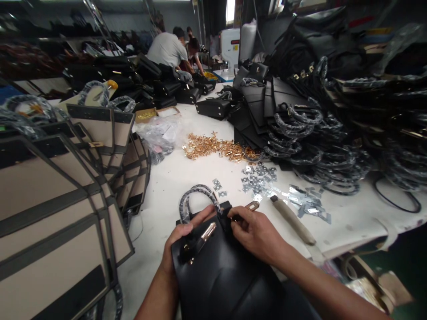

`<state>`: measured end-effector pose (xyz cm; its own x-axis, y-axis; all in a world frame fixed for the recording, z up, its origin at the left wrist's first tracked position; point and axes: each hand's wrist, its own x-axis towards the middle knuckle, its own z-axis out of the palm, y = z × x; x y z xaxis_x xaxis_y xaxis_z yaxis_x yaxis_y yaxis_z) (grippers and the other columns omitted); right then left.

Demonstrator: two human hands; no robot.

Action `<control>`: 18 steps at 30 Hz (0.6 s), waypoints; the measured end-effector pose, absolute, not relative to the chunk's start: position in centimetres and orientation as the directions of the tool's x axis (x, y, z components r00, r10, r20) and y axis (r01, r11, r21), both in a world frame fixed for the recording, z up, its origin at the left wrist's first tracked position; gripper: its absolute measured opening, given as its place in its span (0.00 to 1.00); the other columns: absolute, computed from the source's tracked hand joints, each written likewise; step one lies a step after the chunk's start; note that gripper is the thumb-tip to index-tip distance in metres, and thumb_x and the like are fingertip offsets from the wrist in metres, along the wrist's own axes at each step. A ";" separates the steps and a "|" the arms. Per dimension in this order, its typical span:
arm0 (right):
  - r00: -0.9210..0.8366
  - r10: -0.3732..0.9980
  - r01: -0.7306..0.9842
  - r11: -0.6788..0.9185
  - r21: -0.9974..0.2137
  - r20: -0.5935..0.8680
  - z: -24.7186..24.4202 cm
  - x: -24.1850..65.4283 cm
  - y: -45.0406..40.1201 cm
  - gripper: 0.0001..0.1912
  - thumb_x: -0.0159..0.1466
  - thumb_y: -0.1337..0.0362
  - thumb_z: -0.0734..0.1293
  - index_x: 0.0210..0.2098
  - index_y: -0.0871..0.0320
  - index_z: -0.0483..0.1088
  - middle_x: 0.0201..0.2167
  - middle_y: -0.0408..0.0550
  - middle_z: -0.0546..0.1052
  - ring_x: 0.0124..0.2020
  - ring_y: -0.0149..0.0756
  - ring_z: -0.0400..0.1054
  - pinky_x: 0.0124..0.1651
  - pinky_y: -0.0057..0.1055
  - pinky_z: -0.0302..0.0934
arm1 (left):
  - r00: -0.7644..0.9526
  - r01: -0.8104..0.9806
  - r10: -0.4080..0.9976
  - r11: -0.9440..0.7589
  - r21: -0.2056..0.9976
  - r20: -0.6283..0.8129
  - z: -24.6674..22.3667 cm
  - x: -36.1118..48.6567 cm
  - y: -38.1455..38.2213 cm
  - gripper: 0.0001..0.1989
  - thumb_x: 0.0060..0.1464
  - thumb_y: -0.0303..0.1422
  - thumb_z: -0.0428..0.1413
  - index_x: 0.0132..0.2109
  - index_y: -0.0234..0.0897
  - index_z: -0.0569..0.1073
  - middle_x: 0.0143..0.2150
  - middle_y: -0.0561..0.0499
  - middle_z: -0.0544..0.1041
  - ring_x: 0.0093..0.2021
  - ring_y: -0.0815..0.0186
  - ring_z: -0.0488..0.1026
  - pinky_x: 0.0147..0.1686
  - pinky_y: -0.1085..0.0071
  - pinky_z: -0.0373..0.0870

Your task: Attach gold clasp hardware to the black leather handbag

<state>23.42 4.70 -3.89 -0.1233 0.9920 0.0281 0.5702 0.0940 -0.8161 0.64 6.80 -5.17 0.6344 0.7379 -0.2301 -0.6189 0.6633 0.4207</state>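
Note:
A black bag panel with a plastic-wrapped looped handle lies in front of me at the table's near edge. My left hand grips its upper left edge, thumb at the handle's base and fingers behind. A gold clasp on a short black strap shows on the panel's face. My right hand pinches at the upper right corner, its fingertips on dark material. A flat metal-looking piece with a slot sticks out above that hand. What lies between the right fingertips is too small to name.
Gold fittings and small metal plates lie beyond the panel. A wrapped bar sits right of my right hand. Beige-backed panels stack at left, black bags at right. People work at the back.

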 end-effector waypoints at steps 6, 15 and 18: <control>-0.166 0.984 0.512 0.035 -0.858 -0.059 -3.5 23.9 4.8 0.09 0.63 0.69 0.64 0.42 0.53 0.73 0.21 0.34 0.65 0.22 0.28 0.58 0.27 0.26 0.51 | 0.665 -0.594 0.714 0.682 0.426 -0.216 -4.6 0.7 6.7 0.34 0.62 0.37 0.48 0.73 0.32 0.62 0.71 0.41 0.68 0.70 0.47 0.65 0.70 0.54 0.58; -0.213 0.972 0.507 0.025 -0.861 -0.098 -3.1 23.8 5.4 0.08 0.64 0.68 0.64 0.39 0.53 0.75 0.24 0.36 0.69 0.25 0.29 0.62 0.31 0.26 0.55 | 0.668 -0.593 0.710 0.688 0.418 -0.221 -4.8 0.5 6.8 0.34 0.61 0.36 0.49 0.73 0.33 0.61 0.70 0.40 0.69 0.69 0.47 0.67 0.69 0.54 0.60; -0.201 0.968 0.483 -0.035 -0.875 -0.149 -3.1 23.8 5.5 0.08 0.65 0.67 0.65 0.41 0.53 0.75 0.22 0.36 0.69 0.24 0.30 0.64 0.29 0.26 0.56 | 0.677 -0.593 0.705 0.692 0.411 -0.210 -4.9 0.3 6.9 0.32 0.62 0.36 0.49 0.70 0.31 0.66 0.69 0.40 0.70 0.68 0.47 0.68 0.69 0.55 0.60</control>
